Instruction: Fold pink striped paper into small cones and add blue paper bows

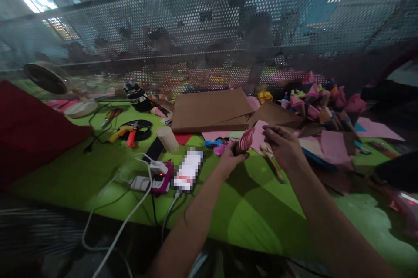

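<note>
A small striped pink-and-white piece (246,139) sits in my left hand (232,159), its fingers wrapped around the lower end. To the right of it, my right hand (282,144) is raised with thumb and fingertips pinched together. What those fingers hold, if anything, is too small to make out. Pink paper (259,130) shows behind and between the two hands. Below the right hand, a thin wooden-handled tool (274,165) lies on the green table (251,208). Blue and pink crumpled bits (218,146) lie just left of the striped piece.
Flat brown cardboard (209,110) lies at the back, beside a heap of pink paper cones (321,99). Leftward are a lit phone (188,170), a power strip (163,178) with trailing white cables, a yellow-and-orange glue gun (126,135), a bottle (139,97) and a fan (48,78).
</note>
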`<action>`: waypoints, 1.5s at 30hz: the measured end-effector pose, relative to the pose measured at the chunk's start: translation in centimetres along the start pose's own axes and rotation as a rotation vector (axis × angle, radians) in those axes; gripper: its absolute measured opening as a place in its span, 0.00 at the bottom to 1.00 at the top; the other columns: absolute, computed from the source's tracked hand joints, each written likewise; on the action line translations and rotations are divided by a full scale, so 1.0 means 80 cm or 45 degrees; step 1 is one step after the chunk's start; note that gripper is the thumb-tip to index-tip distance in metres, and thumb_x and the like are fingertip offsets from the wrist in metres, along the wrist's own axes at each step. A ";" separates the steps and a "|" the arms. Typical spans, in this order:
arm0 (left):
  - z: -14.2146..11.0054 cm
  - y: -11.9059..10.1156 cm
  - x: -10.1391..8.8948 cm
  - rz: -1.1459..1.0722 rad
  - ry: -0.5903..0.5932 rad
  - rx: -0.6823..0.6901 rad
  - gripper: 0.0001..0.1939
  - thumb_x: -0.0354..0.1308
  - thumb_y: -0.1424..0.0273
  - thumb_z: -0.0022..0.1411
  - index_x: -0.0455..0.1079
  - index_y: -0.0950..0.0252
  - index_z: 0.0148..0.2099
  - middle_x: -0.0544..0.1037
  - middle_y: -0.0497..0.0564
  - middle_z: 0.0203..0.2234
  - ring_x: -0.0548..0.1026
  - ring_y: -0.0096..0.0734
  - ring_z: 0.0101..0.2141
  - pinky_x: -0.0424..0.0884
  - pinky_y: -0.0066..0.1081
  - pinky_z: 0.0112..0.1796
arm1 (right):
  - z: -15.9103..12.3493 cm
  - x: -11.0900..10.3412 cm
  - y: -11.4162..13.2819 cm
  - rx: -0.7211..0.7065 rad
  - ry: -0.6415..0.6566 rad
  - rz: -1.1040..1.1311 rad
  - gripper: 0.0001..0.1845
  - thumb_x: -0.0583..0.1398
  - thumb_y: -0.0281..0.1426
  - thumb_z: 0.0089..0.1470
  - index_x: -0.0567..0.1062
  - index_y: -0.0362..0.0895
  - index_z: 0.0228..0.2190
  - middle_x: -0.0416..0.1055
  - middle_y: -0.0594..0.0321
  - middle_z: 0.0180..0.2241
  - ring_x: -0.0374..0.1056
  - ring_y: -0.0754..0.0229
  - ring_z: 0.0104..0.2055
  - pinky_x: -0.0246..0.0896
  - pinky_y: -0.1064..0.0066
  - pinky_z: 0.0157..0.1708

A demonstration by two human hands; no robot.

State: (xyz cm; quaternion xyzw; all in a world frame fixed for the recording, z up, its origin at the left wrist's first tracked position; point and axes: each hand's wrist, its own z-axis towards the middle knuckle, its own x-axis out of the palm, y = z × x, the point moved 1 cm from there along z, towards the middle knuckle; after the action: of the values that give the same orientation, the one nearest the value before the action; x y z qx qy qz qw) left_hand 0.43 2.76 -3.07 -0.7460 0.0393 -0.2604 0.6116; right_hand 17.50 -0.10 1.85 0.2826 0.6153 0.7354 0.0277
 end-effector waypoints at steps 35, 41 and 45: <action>-0.008 -0.002 0.010 0.105 0.243 0.084 0.32 0.73 0.61 0.52 0.73 0.62 0.58 0.76 0.57 0.59 0.69 0.51 0.61 0.57 0.50 0.65 | 0.003 -0.001 -0.006 -0.093 -0.070 0.010 0.14 0.77 0.37 0.33 0.84 0.51 0.27 0.75 0.69 0.23 0.63 0.68 0.23 0.56 0.74 0.21; -0.006 0.002 0.010 0.067 0.246 0.069 0.31 0.73 0.61 0.53 0.73 0.62 0.58 0.76 0.58 0.58 0.69 0.52 0.61 0.59 0.51 0.64 | 0.002 -0.003 -0.010 -0.104 -0.032 -0.044 0.13 0.75 0.39 0.37 0.84 0.51 0.29 0.73 0.69 0.22 0.61 0.67 0.22 0.53 0.73 0.20; -0.003 0.007 0.009 0.043 0.269 0.074 0.32 0.72 0.61 0.53 0.72 0.62 0.59 0.75 0.58 0.60 0.69 0.51 0.62 0.59 0.51 0.64 | 0.002 -0.003 -0.011 -0.108 -0.023 -0.094 0.14 0.74 0.41 0.38 0.83 0.51 0.30 0.73 0.69 0.23 0.62 0.65 0.22 0.55 0.71 0.21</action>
State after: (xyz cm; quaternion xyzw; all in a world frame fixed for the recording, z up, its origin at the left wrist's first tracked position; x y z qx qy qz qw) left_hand 1.08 2.13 -3.30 -0.6955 0.1086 -0.3285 0.6297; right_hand 17.52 0.16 0.92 0.2648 0.5933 0.7568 0.0723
